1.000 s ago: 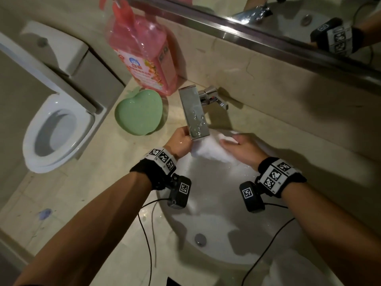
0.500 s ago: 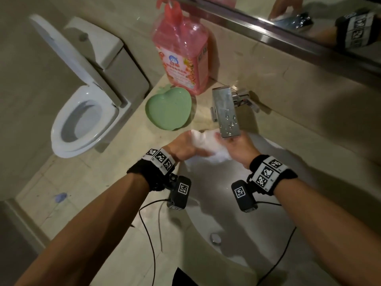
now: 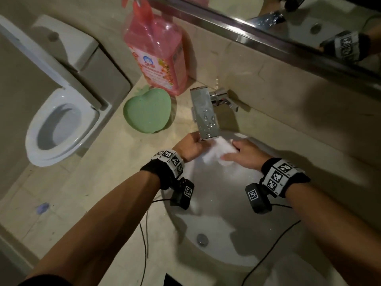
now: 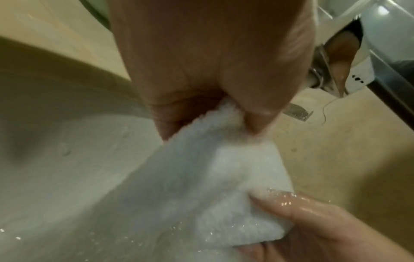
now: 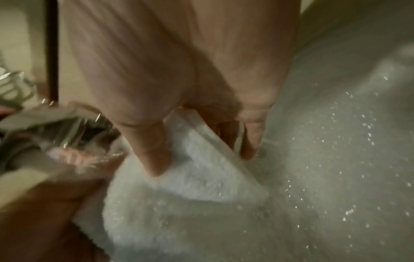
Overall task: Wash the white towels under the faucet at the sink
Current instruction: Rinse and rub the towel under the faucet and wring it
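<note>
A white towel (image 3: 216,151), wet, nubbly and folded into a bunched pad, lies stretched directly below the spout of the faucet (image 3: 205,118), over the back of the sink (image 3: 226,240). The left hand (image 3: 190,146) pinches one edge of it between thumb and curled fingers, left of the faucet; the right hand (image 3: 246,154) grips the opposite fold, right of the faucet. Compared with half a second earlier, the hands are spread farther apart beneath the faucet, exposing more towel between them.
</note>
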